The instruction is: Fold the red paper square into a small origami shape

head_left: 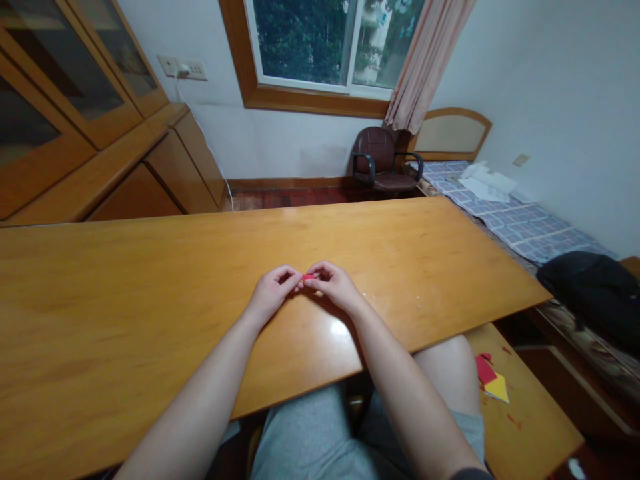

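Observation:
My left hand (273,291) and my right hand (334,284) meet at the middle of a long wooden table (125,287). Both pinch a small red piece of paper (308,277) between their fingertips, just above the tabletop. Only a sliver of the red piece shows; the fingers cover most of it. Both hands have curled fingers and rest their heels on the wood.
A wooden bench (530,413) at my right carries red and yellow paper pieces (493,380). A bed (525,223) with a black bag (595,287) runs along the right wall. A brown office chair (383,160) stands under the window. Wooden cabinets (90,133) line the left.

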